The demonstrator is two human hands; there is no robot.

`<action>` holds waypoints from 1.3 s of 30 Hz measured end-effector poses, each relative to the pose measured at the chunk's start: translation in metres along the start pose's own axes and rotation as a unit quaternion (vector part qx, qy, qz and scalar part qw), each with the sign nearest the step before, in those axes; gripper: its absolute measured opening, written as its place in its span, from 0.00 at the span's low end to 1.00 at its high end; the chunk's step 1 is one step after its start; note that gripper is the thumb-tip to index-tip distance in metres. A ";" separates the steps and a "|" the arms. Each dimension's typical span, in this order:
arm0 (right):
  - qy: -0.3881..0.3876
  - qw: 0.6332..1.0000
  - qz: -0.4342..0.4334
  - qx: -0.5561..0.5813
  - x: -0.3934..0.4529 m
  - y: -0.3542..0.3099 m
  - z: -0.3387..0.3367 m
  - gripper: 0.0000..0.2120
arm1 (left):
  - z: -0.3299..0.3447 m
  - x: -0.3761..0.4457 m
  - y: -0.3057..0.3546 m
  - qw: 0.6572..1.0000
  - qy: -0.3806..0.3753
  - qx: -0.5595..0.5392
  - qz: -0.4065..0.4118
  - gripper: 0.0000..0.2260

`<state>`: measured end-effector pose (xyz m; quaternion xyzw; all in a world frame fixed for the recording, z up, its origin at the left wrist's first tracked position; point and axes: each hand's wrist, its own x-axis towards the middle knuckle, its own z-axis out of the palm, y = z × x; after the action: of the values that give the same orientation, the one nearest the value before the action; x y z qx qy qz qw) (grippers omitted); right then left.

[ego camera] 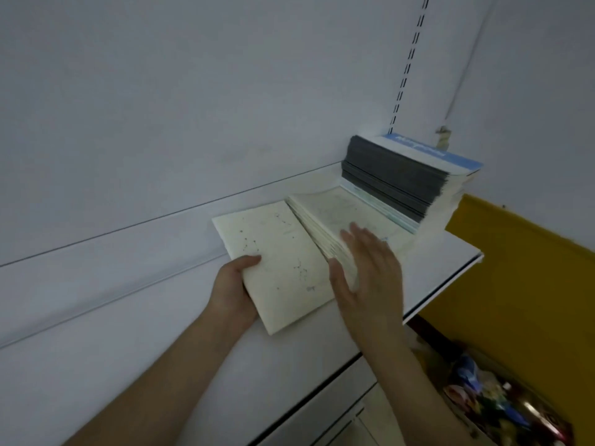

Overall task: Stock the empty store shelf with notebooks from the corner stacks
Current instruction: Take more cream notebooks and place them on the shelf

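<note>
1. Nearest the camera, bottom right, a jumble of shiny, colourful packaged goods sat below shelf level; what they were could not be made out.
2. Both bare forearms reached up from the bottom edge over the white shelf.
3. The left hand held the near left corner of a cream notebook, thumb curled on top of the cover and fingers hidden beneath, so the grip was closed round that notebook.
4. That notebook had a speckled cover of small dark marks and lay at an angle, its near end jutting toward the camera.
5. The right hand was spread flat, fingers straight and blurred, lying over the near end of a low stack of cream notebooks just right of the held one; whether the palm actually touched the stack, I could not tell.
6. Behind, at the shelf's right end by the wall, stood a tall stack of notebooks with dark spines and a blue-and-white cover on top.
7. Above it ran a slotted upright rail on the white back panel.
8. To the right was a yellow panel.
</note>
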<state>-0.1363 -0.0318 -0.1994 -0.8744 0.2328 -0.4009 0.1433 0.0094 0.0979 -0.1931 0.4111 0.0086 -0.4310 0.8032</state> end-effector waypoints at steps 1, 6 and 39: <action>-0.021 0.998 0.029 -0.044 0.006 0.012 0.001 0.28 | 0.000 -0.001 0.000 1.000 0.002 0.003 0.000 0.15; -0.032 0.998 0.059 -0.013 0.006 0.034 0.012 0.29 | 0.003 -0.004 -0.004 1.000 -0.012 0.013 -0.010 0.17; -0.007 0.998 0.028 0.051 -0.002 0.014 0.005 0.26 | 0.004 -0.006 -0.002 0.998 0.012 0.063 -0.006 0.17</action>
<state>-0.1380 -0.0418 -0.2101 -0.8616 0.2357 -0.4022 0.2009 0.0031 0.0988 -0.1895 0.4664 -0.0067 -0.4305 0.7727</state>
